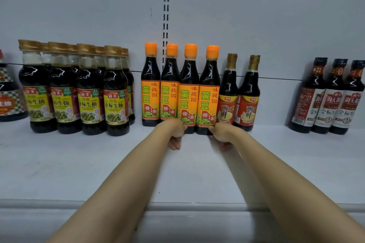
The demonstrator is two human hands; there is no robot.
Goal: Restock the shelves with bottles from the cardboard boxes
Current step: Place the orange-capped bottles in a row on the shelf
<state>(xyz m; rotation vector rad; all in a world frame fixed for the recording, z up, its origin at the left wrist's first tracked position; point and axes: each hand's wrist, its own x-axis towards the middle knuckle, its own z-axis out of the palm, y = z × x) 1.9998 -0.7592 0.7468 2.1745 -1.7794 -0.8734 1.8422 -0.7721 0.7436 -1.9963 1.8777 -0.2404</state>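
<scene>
Orange-capped bottles (pixel 179 87): four upright in a row on the white shelf (pixel 98 163), labels forward, shoulders touching; long axes vertical
Left hand (pixel 174 133): at the base of the second and third bottles from the left; fingers curled down toward the shelf, knuckles against the glass; whether they actually pinch a bottle I cannot tell
Right hand (pixel 222 134): at the base of the fourth bottle (pixel 208 92), just beside the red-label bottles (pixel 239 94); fingers curled likewise, grip unclear
Key relation: the bottles stand directly beyond both hands, toward the back panel; both hands equally near
Likely next: judged as nudging the row straight
Cardboard boxes: not in view
</scene>
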